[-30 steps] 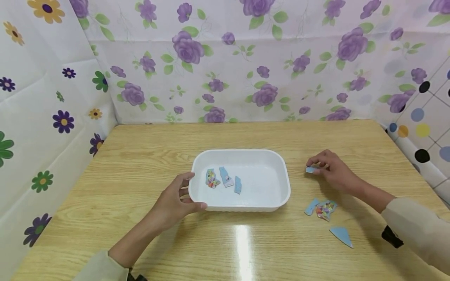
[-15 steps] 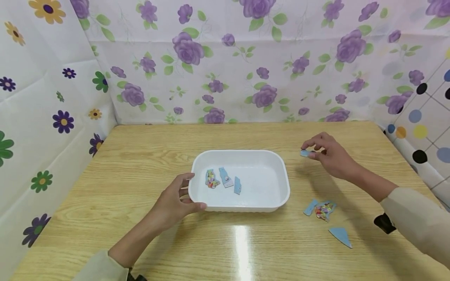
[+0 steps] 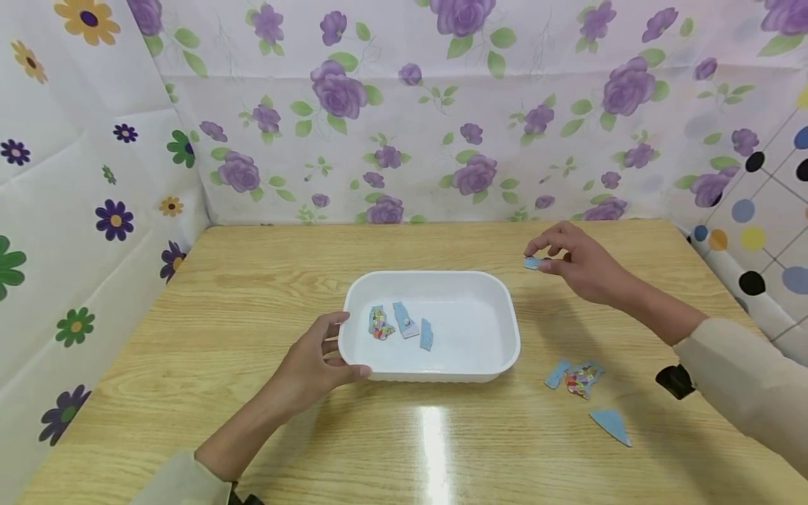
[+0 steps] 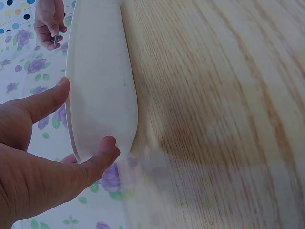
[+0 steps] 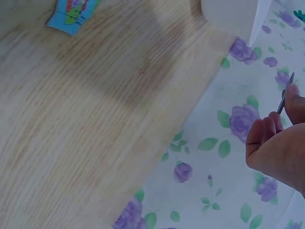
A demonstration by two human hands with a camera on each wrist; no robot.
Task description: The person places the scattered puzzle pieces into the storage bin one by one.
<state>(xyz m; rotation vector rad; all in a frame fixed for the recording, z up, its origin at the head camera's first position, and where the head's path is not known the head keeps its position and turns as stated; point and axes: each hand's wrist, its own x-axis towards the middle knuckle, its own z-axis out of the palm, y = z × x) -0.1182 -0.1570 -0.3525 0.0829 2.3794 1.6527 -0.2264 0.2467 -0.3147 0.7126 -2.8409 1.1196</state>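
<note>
A white plastic tray (image 3: 470,326) sits mid-table in the head view. My left hand (image 3: 315,358) holds its left end, thumb at the front rim and fingers along the side. Three flat puzzle pieces lie inside: a multicoloured one (image 3: 381,324), a blue one with a pale end (image 3: 405,321) and a small blue one (image 3: 426,335). My right hand (image 3: 583,270) pinches a small light-blue puzzle piece (image 3: 532,263) between thumb and fingers, raised over the table beyond the tray's back right corner. In the right wrist view this piece (image 5: 286,93) shows edge-on.
Right of the tray, a blue strip piece (image 3: 557,374) lies beside a multicoloured piece (image 3: 585,379). Nearer the front is a blue triangular piece (image 3: 611,426). Flowered cloth (image 3: 404,140) hangs behind the wooden table (image 3: 271,280), with more patterned cloth on both sides.
My right hand has lifted the small blue piece and carried it back and leftward, towards the tray. My left hand has stayed on the tray.
</note>
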